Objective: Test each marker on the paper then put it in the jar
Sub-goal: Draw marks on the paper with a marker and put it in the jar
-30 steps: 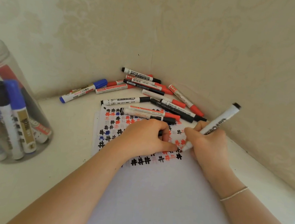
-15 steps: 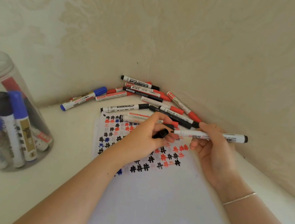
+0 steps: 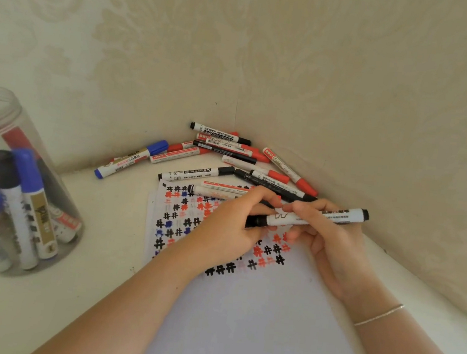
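Cream damask wallpaper met in a corner behind a pale desk. Just above the paper, both hands held one marker level, its white barrel running from a black cap on the left to a black end plug at the right. The right hand was closed round the barrel, thumb on top and fingers underneath. The left hand pinched the cap between thumb and fingers; the cap sat on the marker's tip, and whether it was fully seated could not be told. A thin bracelet circled the right wrist.

Under the hands, the paper's upper part carried rows of small hash marks in black, red and blue, partly hidden by the left hand; its lower part was blank. Beyond the paper, a pile of markers lay loose in the corner, capped in red and black, some crossing one another, two of them resting on the paper's top edge. A blue marker lay at the pile's left end, angled toward the wall.

Well apart to the left stood a clear jar, open at the top, cut off by the frame edge. Inside it, several markers leaned upright, blue, black and red caps uppermost, with one shorter marker lying low near the bottom.
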